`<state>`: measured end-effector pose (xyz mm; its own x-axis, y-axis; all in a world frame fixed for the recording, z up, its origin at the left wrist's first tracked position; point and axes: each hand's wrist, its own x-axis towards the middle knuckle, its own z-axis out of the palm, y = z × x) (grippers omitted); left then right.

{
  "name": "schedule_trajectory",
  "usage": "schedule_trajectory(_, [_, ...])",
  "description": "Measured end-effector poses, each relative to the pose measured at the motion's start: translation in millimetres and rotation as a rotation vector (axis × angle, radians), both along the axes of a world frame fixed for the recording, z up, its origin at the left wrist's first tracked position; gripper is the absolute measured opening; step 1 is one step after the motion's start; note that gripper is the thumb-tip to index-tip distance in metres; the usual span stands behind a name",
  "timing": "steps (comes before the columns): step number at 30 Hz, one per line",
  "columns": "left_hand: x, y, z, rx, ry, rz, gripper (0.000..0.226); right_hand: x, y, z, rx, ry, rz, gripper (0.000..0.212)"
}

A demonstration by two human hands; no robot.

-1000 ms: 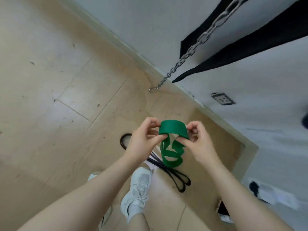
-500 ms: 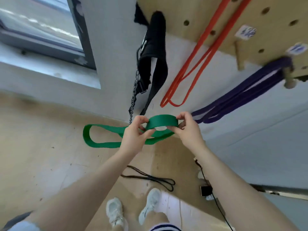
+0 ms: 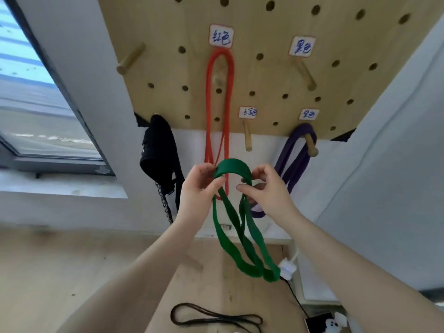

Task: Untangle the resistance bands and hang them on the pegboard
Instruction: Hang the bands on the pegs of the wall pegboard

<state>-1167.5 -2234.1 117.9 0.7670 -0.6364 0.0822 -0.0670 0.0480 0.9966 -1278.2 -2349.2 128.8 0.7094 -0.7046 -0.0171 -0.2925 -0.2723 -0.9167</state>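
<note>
Overhead, green band (image 3: pixel 232 168) arched between pinching fingers of left hand (image 3: pixel 198 188) and right hand (image 3: pixel 266 191).

- The place looked like a small home gym or training room.
- A wooden pegboard (image 3: pixel 276 75) with pegs and handwritten labels carried a red band (image 3: pixel 219 97) and a purple band (image 3: pixel 294 162).
- A black strap with a chain (image 3: pixel 159 155) hung beside it.
- A window (image 3: pixel 36 104) and a pale wooden floor (image 3: pixel 72 272) completed the room.

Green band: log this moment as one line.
green band held by left hand and right hand | below free peg | red band, purple band hung | black band on floor
</note>
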Motion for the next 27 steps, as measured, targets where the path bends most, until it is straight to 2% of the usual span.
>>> schedule_trajectory(8, [6.6,-81.3,35.0,-0.034,-0.128,-0.015,0.018,5.0,-75.3,22.6,-0.058,-0.189,-0.082,0.021])
schedule_trajectory(11, [22.6,-108.2,31.8,0.032,-0.129,0.033,0.015,24.4,-101.2,21.4,-0.14,-0.11,-0.092,0.02])
schedule_trajectory(13, [33.8,-124.1,25.5,0.098,-0.121,0.073,0.014,38.4,-116.9,20.9,-0.219,-0.03,-0.11,0.028])
schedule_trajectory(18, [45.2,-153.4,3.8,0.201,-0.049,0.111,0.015,64.3,-136.3,3.6,-0.307,0.029,-0.135,0.033])
schedule_trajectory(22, [53.7,-161.6,-7.6,0.297,-0.125,0.139,0.02,67.1,-140.7,-21.1,-0.445,0.07,-0.089,0.033])
schedule_trajectory(27, [61.3,-162.1,-5.1,0.249,-0.171,0.174,0.027,77.9,-138.9,-32.2,-0.542,0.053,0.007,0.032])
